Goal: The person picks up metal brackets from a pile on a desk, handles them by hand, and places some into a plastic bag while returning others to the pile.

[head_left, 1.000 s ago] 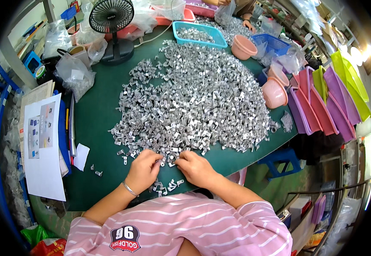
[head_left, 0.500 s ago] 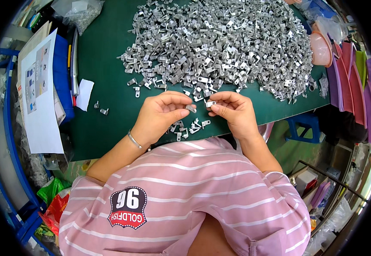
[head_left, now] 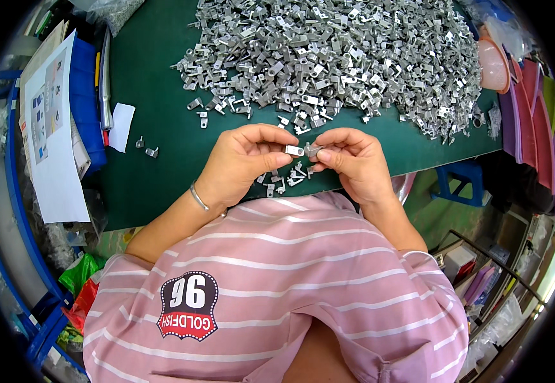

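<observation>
Between thumb and fingertips, my left hand point(head_left: 248, 153) pinches a small silvery metal bracket point(head_left: 294, 150) with a round hole in its end. Close beside it, my right hand point(head_left: 352, 159) pinches a second, curved metal piece point(head_left: 312, 150). The two pieces nearly meet; whether they touch, I cannot tell. Below the hands, near the table's front edge, lies a small group of metal brackets point(head_left: 296, 173). Beyond the hands spreads a large heap of similar metal parts point(head_left: 328, 64) on the green table point(head_left: 153, 96).
Two loose metal parts point(head_left: 151, 152) lie at the left by a torn paper scrap point(head_left: 121, 127). A blue bin point(head_left: 87, 102) with papers stands at the table's left edge. On the right are a pink bowl point(head_left: 493, 67), colored folders point(head_left: 526, 115) and a blue stool point(head_left: 461, 182).
My hands have come closer together, and the two held pieces now face each other end to end. The left piece has turned so its holed face shows. The whole view has shifted slightly.
</observation>
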A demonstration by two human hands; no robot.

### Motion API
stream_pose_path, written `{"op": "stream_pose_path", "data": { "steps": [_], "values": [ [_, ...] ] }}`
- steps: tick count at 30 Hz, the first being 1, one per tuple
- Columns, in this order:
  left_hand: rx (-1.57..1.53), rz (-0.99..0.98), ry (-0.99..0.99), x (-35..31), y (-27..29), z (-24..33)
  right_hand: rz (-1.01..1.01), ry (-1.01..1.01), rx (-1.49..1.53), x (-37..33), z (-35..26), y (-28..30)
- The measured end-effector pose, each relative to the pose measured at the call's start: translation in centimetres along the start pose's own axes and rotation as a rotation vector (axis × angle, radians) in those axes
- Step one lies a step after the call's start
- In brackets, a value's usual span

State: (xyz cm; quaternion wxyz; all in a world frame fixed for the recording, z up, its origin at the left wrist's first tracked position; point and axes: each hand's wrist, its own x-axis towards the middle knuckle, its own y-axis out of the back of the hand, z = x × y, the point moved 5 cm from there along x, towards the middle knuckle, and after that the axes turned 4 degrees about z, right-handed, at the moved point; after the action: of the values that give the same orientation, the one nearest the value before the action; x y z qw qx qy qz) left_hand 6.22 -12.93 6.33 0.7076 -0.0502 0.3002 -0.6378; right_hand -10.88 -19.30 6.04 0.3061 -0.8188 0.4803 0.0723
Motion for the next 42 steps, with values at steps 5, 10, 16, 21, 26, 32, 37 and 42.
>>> {"op": "stream_pose_path", "data": {
  "steps": [5,10,16,21,26,32,37,42],
  "values": [
    [0.018,0.011,-0.070,-0.1,-0.3,0.3,-0.001,-0.043,0.080,0.0,-0.2,0.2],
    [0.103,0.021,-0.192,-0.6,-0.6,0.7,0.009,-0.021,0.116,-0.2,-0.2,0.2],
    [0.598,0.013,-0.356,-1.5,-1.1,2.6,0.077,0.247,-0.243,-1.1,-0.6,-0.3],
    [1.033,-0.105,-0.508,-1.7,-0.9,3.5,-0.138,0.706,-0.913,-1.8,-2.2,-2.3],
    [1.158,0.059,-0.666,-0.1,-1.0,3.7,0.016,0.929,-1.233,0.1,-2.5,-3.1],
    [1.273,0.110,-0.681,1.6,-1.1,2.7,0.038,0.764,-1.185,0.6,-2.4,-2.4],
    [0.624,0.044,-0.381,1.3,-0.3,2.1,-0.065,0.102,-0.467,0.8,-1.3,-0.5],
    [0.220,-0.039,-0.270,0.5,-0.4,1.4,-0.106,-0.041,-0.299,0.4,-1.0,-0.7]
  ]
}}
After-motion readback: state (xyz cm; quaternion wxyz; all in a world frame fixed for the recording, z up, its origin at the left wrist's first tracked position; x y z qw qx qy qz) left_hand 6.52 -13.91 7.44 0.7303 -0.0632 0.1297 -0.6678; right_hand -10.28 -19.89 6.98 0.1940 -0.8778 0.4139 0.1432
